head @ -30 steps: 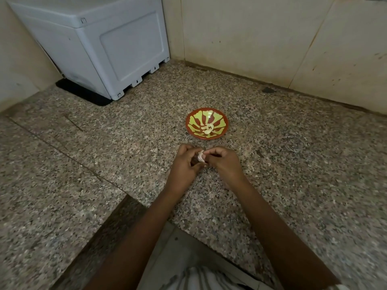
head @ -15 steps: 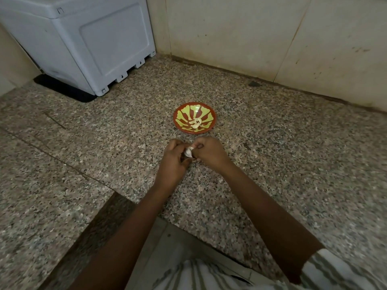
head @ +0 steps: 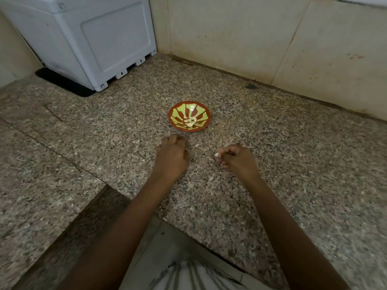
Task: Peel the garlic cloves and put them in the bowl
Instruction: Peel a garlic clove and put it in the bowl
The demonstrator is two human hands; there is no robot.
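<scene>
My right grip point(head: 236, 160) is pinched on a small pale piece that I take for a garlic clove point(head: 217, 155); I cannot tell whether it is fully skinned. My left grip point(head: 171, 158) has its fingers curled, round what I cannot tell. Just ahead of both grips, the bowl point(head: 178, 110) on the worktop point(head: 282, 168) already holds a few peeled cloves point(head: 190, 122). I judge this one still has to go in.

Around me a speckled granite floor point(head: 293, 164) meets stained beige wall tiles point(head: 230, 38) in dim light, with a white plastic appliance point(head: 94, 38) on a black mat point(head: 62, 82) at far left.
</scene>
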